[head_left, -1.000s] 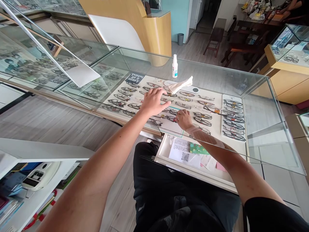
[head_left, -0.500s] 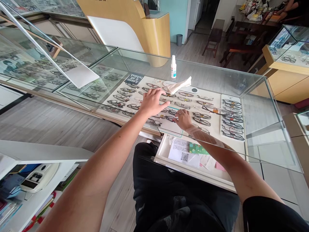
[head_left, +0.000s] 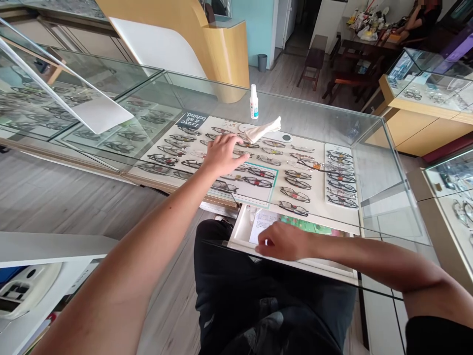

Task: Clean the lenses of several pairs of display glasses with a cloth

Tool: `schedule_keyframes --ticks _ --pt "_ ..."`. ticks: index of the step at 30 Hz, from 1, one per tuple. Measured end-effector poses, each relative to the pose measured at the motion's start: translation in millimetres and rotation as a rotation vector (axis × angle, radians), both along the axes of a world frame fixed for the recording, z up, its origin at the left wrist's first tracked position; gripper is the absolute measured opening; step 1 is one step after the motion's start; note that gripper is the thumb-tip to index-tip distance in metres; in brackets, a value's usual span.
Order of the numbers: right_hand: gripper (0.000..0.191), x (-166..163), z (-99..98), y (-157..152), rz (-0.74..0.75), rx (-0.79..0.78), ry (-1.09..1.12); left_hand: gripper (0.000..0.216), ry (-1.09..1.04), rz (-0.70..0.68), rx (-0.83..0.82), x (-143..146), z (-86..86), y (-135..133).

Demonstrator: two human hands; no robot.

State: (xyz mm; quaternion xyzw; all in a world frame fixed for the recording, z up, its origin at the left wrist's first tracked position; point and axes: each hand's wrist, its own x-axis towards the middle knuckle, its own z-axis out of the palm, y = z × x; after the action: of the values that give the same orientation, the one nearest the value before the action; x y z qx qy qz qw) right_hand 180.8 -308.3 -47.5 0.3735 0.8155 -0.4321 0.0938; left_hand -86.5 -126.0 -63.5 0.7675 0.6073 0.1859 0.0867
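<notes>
Drawer (head_left: 242, 231), open below the glass counter's (head_left: 295, 116) near edge, now has our right hand (head_left: 283, 241), back off the glass, near its papers (head_left: 263, 220), fingers curled, hold unclear, our left hand's (head_left: 222, 154) spread wide over eyeglasses (head_left: 257, 182).

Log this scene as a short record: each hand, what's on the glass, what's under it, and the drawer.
Left hand: at the top of the glass case, fingers spread
Right hand: at the front of the open drawer, fingers curled; grip unclear
On glass: white spray bottle, pale cloth
Under glass: rows of eyeglasses
Drawer contents: papers, some green
</notes>
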Motion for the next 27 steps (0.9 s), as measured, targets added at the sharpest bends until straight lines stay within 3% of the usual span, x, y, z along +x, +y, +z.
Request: schedule_keyframes --ticks 1,3,6,8,12,17,20,23,25,27 --pt "0.034 10.4 18.4 -0.3 0.037 0.034 0.025 0.051 0.001 -0.001 0.001 0.1 0.0 0.2" --pt "0.027 34.7 53.3 12.2 0.017 0.244 0.02 0.05 0.004 0.005 0.004 0.6 0.3 0.3" --pt "0.032 74.6 87.9 55.7 -0.284 0.692 -0.261 0.051 0.01 0.009 0.007 1.3 2.2 -0.1" --pt "0.033 97.5 94.3 89.0 -0.474 0.819 -0.436 0.051 0.019 0.002 -0.005 1.7 4.1 -0.4" --pt "0.031 119.7 80.7 133.7 -0.562 0.716 -0.523 0.051 0.03 0.011 -0.029 3.0 8.2 -1.0" --pt "0.031 116.6 75.8 135.7 -0.584 0.696 -0.434 0.052 0.036 0.023 -0.033 5.1 10.3 -3.0" --pt "0.028 105.2 91.9 106.5 -0.515 0.667 -0.219 0.054 0.036 0.027 -0.03 5.5 8.8 -3.6" --pt "0.022 79.0 105.0 58.3 -0.313 0.493 -0.083 0.054 0.033 0.02 -0.02 5.2 6.3 -3.1" --pt "0.022 55.4 101.3 26.5 -0.178 0.358 -0.059 0.054 0.026 0.017 -0.009 4.8 4.9 -2.7" --pt "0.022 32.7 84.2 4.1 -0.129 0.224 -0.128 0.053 0.017 0.013 -0.005 4.4 4.1 -2.4"
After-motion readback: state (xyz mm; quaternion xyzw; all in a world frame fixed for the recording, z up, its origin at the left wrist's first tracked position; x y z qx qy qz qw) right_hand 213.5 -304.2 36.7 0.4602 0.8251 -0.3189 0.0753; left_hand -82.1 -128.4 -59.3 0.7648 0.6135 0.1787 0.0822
